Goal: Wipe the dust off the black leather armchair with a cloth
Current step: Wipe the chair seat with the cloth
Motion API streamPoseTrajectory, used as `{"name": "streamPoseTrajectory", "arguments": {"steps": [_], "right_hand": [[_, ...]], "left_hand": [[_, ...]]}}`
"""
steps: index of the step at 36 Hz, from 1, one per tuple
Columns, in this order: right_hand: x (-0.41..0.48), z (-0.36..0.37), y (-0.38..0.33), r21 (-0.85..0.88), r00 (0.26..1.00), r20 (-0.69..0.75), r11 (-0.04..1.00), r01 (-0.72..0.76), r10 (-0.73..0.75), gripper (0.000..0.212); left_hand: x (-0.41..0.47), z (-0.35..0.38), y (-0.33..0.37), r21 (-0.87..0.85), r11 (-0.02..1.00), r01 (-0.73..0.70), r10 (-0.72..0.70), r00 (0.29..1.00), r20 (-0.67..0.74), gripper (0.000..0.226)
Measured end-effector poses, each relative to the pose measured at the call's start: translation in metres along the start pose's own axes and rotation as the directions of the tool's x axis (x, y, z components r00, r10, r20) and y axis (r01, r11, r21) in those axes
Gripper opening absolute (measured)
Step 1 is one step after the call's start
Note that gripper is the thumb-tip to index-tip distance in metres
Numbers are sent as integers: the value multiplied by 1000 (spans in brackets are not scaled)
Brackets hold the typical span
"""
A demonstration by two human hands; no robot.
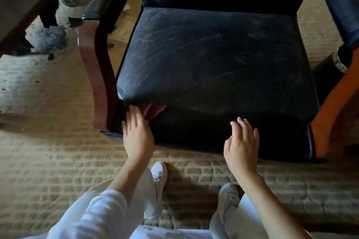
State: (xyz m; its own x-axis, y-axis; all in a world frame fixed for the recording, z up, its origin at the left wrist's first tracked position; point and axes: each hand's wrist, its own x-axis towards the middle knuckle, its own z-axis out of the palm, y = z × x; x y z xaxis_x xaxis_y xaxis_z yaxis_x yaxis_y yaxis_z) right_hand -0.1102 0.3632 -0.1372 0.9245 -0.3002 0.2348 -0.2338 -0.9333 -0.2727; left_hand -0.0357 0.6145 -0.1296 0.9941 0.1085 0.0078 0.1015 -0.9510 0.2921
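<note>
The black leather armchair (213, 60) with padded arms and a square seat cushion stands straight ahead of the person on a beige woven rug (58, 151). Its seat is streaked all over with pale dust. The dark red cloth (155, 109) lies against the front face of the seat, just under the cushion's edge at the corner on the person's left. The left hand (137, 132) is laid flat over the cloth's lower part with straight fingers pointing up. The hand is blurred, so it seems to press the cloth rather than clutch it. The right hand (242, 141) is spread and relaxed in front of the middle of the seat's front face, with nothing in it. The reddish curved wooden arm support (97, 75) stands just beside the left hand and closes in that corner. Its orange-brown counterpart (334, 106) stands at the far right. A shiny metal cylinder (341, 60) shows beyond the cushion's right edge, partly hidden by the padded arm above it. At upper left is the dark wooden leg of another piece of furniture (29, 15), with a grey fluffy clump (46, 39) on the floor near it. Pale wooden floorboards (124, 25) show between that leg and the chair. Below the hands are white trouser legs and two white shoes (160, 172), planted on the rug close to the chair's front.
</note>
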Motion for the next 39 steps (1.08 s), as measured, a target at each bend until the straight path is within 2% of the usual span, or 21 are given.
{"name": "streamPoseTrajectory", "arguments": {"steps": [3,6,8,10,12,13,16,18,20,23,24,26,31,33,35,37,39], "right_hand": [[1,-1,0,-9,1000,-14,1000,7,-7,35],[2,-2,1,-14,1000,-13,1000,15,-15,36],[2,-1,-1,-13,1000,-2,1000,2,-2,38],[1,-1,-3,-20,1000,4,1000,-9,9,41],[1,-1,-2,-18,1000,10,1000,-8,8,42],[1,-1,-1,-12,1000,13,1000,-3,3,42],[2,-3,0,-14,1000,7,1000,6,-6,36],[2,-3,-2,-13,1000,5,1000,-3,3,40],[2,-2,-4,-5,1000,-6,1000,-15,15,43],[1,1,-4,4,999,-29,1000,-25,25,42],[0,2,-4,5,999,-37,1000,-28,28,41],[1,3,-4,13,998,-51,999,-35,35,40],[0,4,-2,28,998,-55,999,-25,26,38],[1,4,-2,53,997,-63,998,-41,44,35],[2,4,-4,77,995,-68,995,-63,68,36],[4,2,-8,129,992,-70,987,-92,101,36],[6,0,-11,230,984,-55,962,-150,167,44]], "left_hand": [[9,-2,2,-22,985,172,-172,985,8,55],[1,5,21,-40,980,197,-197,980,1,54],[-14,11,35,-37,996,81,-81,997,-14,56],[-36,17,49,-6,986,-168,168,986,16,65],[-55,21,61,38,908,-417,413,907,82,73],[-59,21,64,52,869,-492,485,867,115,75],[-52,12,59,79,801,-593,574,800,176,75],[-45,5,47,103,789,-606,584,791,184,73],[-36,1,30,104,861,-498,481,863,155,70],[-11,-8,1,81,984,-158,155,987,50,64],[-1,-12,-6,58,997,-55,54,998,33,64],[13,-18,-8,19,998,65,-65,998,14,64],[20,-6,19,-62,981,185,-186,982,-10,61],[19,4,34,-59,990,124,-127,991,-35,60],[10,11,58,-42,997,-66,65,997,-38,62],[-13,21,91,-33,949,-314,315,949,18,65],[-39,29,121,-45,882,-468,470,878,89,60]]}}
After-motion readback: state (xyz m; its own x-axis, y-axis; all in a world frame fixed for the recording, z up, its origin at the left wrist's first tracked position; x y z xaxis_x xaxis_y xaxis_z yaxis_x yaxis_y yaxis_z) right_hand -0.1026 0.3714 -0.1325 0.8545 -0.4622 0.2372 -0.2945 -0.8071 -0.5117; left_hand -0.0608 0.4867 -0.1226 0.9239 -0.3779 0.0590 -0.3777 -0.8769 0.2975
